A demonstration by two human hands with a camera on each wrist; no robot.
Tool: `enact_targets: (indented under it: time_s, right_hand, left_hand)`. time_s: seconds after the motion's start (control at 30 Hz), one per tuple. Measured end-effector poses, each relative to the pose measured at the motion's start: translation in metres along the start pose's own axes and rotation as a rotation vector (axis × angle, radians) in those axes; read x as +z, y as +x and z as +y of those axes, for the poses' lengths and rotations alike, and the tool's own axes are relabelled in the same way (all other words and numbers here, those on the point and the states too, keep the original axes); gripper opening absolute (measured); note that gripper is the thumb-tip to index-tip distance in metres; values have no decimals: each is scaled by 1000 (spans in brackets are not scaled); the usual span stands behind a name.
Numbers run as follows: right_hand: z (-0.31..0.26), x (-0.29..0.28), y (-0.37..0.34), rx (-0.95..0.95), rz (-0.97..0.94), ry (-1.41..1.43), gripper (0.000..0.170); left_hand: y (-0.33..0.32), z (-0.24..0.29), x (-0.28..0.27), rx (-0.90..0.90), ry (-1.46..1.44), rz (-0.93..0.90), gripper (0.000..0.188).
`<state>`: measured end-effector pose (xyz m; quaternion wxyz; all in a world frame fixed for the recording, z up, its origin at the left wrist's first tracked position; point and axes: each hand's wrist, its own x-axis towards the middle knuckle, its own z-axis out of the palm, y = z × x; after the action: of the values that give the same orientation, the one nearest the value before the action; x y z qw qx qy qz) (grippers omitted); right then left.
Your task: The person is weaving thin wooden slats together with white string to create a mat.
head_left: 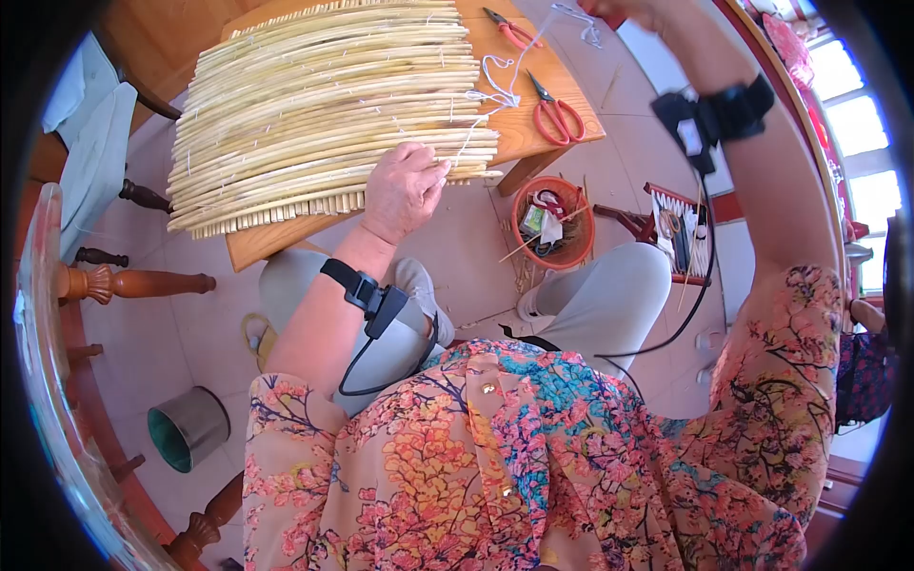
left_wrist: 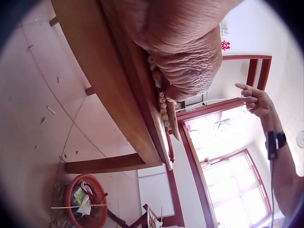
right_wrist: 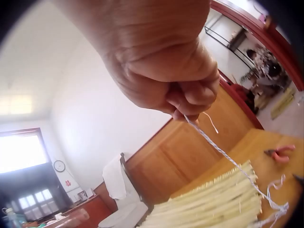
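A mat of pale stalks (head_left: 324,105) bound with white thread lies on a wooden table (head_left: 577,133), its right end near the table edge. My left hand (head_left: 405,190) grips the mat's near edge close to the right corner, fingers curled over the stalks. In the left wrist view, round stalk ends (left_wrist: 163,107) show beside the hand. Raised high at the right, my right hand (right_wrist: 185,76) pinches a white twisted string (right_wrist: 216,147). That string runs down to a loose tangle (head_left: 500,95) at the mat's right end.
On the table right of the mat lie red-handled pliers (head_left: 514,30) and red-handled scissors (head_left: 557,119). An orange basket (head_left: 571,259) with scraps stands on the floor beside the table. Further right is a tool rack (head_left: 681,228). A metal bin (head_left: 195,428) stands at lower left.
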<state>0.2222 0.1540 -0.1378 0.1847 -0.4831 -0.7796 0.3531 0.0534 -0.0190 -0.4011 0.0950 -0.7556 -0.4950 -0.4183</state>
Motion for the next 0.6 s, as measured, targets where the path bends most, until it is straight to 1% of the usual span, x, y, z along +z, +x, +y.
enact_targets:
  time_s: [0.03,0.07,0.1,0.17,0.2,0.27,0.3,0.37,0.4,0.43,0.5,0.53,0.57,0.6]
  right_hand:
    - [30,4,7,-88,-83,-164,16]
    - [60,9,14,-177,-170,-327,23]
    - [69,25,6,-179,-179,-325,23]
    - [72,55,-29,-212,-308,-253,20]
    - [74,65,-38,-214,-309,-253,20]
    - [78,80,-53,-53,-359,-189,12]
    - [84,86,-60,-53,-359,-188,12]
    - [102,101,-68,-177,-300,-187,12]
    - [122,108,-64,-438,-244,-309,12]
    - [121,112,-68,-437,-244,-307,12]
    - [120,122,-78,-599,-74,-630,15]
    - [119,123,-80,-585,-130,-593,14]
    - [124,124,-77,-583,-129,-592,14]
    - [133,127,-72,-739,-111,-640,12]
  left_hand:
    - [2,0,0,14,3,7,25]
    - [2,-1,-1,10,6,6,25]
    - [-1,0,-2,4,6,0,25]
    - [1,0,-1,3,4,-4,25]
    - [1,-2,0,15,10,-3,25]
    - [0,-4,2,28,13,-4,24]
    - [-1,-5,3,21,-4,-2,24]
    - [-1,-6,3,14,-21,0,23]
    - [-1,-5,3,13,-13,3,23]
    - [-1,-5,3,14,-5,7,23]
    - [-1,-5,2,12,0,7,24]
    - [-1,-5,2,10,6,8,24]
    - [-1,-5,2,11,5,6,24]
    - [-1,-5,1,11,14,-1,24]
